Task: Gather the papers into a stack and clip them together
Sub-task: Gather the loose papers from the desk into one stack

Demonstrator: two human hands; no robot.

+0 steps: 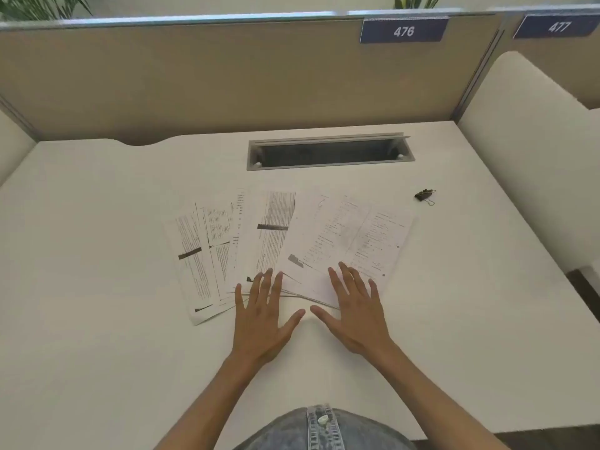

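Several printed papers (282,241) lie fanned out and overlapping on the white desk (97,254), in the middle of the view. My left hand (263,316) rests flat with spread fingers on the near edge of the fan. My right hand (354,310) lies flat beside it, fingers apart, on the lower part of the rightmost sheet (350,235). Neither hand grips anything. A small black binder clip (424,195) sits alone on the desk, to the far right of the papers and apart from them.
A grey cable slot (329,152) with an open lid is set into the desk behind the papers. A beige partition (227,79) with number plates closes the back. A white side panel (526,151) stands at the right.
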